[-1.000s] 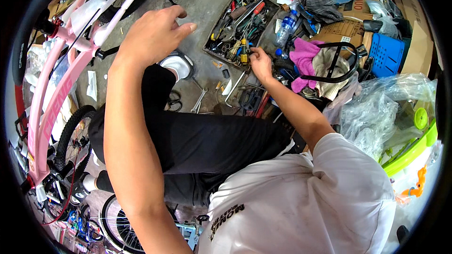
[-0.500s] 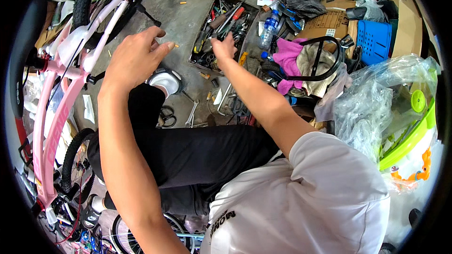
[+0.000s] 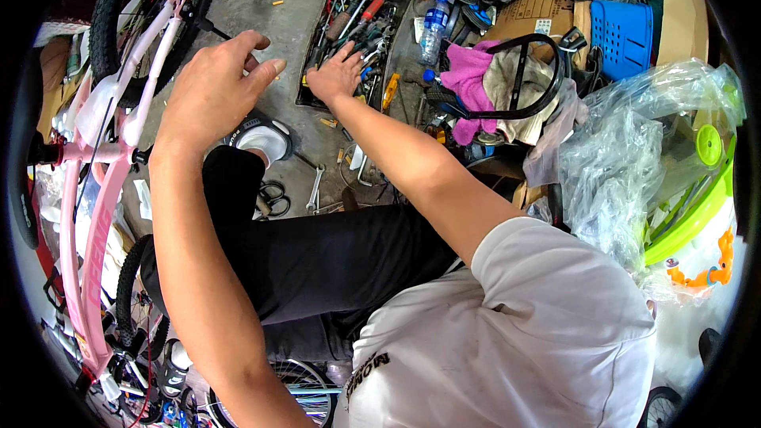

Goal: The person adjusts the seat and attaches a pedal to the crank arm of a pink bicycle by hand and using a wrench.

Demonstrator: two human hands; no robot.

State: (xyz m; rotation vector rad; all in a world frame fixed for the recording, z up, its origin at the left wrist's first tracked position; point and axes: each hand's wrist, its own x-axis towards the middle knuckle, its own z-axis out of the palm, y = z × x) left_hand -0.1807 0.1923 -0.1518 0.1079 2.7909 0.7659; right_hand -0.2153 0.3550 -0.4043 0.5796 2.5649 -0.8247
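Observation:
My right hand (image 3: 336, 76) reaches over the near left part of a dark tool box (image 3: 300, 89), fingers spread, palm down over the tools. It holds nothing that I can see. Inside the box are a red-handled screwdriver (image 3: 372, 8), a brown-handled tool (image 3: 338, 26) and a jumble of metal tools, partly hidden by the hand. Raised above my knee, my left hand (image 3: 208, 87) has loosely bent fingers with the thumb held apart. Nothing shows in it, though the palm is hidden. It is nearest the pink bicycle frame (image 3: 97, 230) on the left.
By my foot lie an open-ended spanner (image 3: 315, 188) and black-handled scissors (image 3: 274, 198). Right of the box are a yellow-handled tool (image 3: 391, 91), a water bottle (image 3: 433, 30), a purple cloth (image 3: 466, 79) and a blue basket (image 3: 621, 38). Clear plastic wrapping (image 3: 614, 166) bulges at the right.
My right hand has shifted left within the tool box, and its fingers have spread out flat. The left hand stays raised with much the same bend. The whole view has shifted slightly.

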